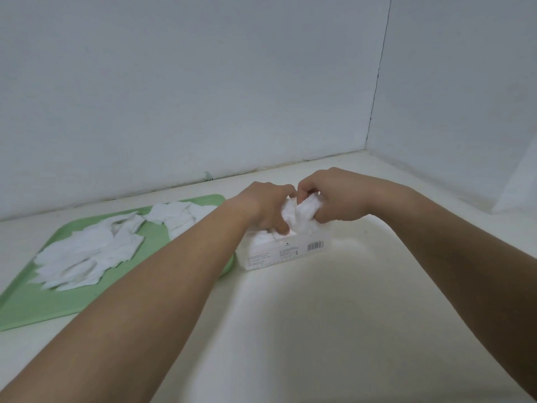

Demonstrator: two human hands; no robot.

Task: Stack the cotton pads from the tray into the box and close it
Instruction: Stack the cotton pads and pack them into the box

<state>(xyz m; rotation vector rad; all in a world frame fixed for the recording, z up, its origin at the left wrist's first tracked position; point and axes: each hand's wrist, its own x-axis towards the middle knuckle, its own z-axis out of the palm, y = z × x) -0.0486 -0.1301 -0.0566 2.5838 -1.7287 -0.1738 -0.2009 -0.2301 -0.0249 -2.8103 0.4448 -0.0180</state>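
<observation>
— We see a smooth cream counter (334, 315). On it, just left of the box (279, 255), lies a flat mint-green tray (35, 309) with rounded corners.
— On that tray we find loose cotton pads (87, 254), thin white squares, soft and overlapping.
— The box is clear rectangular plastic with a barcode label on its near wall.
— Above the box, our left hand (261, 207) and right hand (334, 196) both clench a crumpled, fluffy bunch of pads (305, 210), its lower part down in the box's open top.
</observation>
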